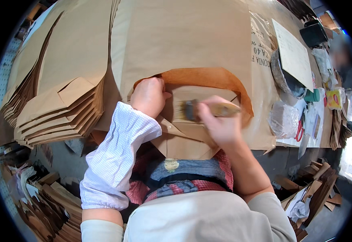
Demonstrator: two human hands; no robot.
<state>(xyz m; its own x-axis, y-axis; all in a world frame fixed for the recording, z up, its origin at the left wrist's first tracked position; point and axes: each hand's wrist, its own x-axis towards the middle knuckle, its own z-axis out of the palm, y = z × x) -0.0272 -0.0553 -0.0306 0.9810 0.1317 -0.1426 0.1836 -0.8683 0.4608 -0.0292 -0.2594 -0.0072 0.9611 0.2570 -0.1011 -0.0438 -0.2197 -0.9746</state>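
Observation:
A large brown paper bag [188,38] lies in front of me, its near end folded open into a diamond shape with an orange-brown inner layer [208,75] showing. My left hand [149,96] is closed at the left corner of that opening, its fingers curled over the paper edge and partly hidden. In my right hand [223,123] is a flat paintbrush [224,109] with a wooden handle, gripped from the right. Its bristles [179,109] point left, over or against the folded paper flaps in the opening; contact cannot be made out.
Stacked paper bags with folded ends [59,109] lie on the left. At the right are a tub [281,76] partly covered by a white board [293,52], a plastic-wrapped bundle [283,120] and red-handled scissors [300,130]. Cardboard scraps fill both lower sides. A person [343,52] is at far right.

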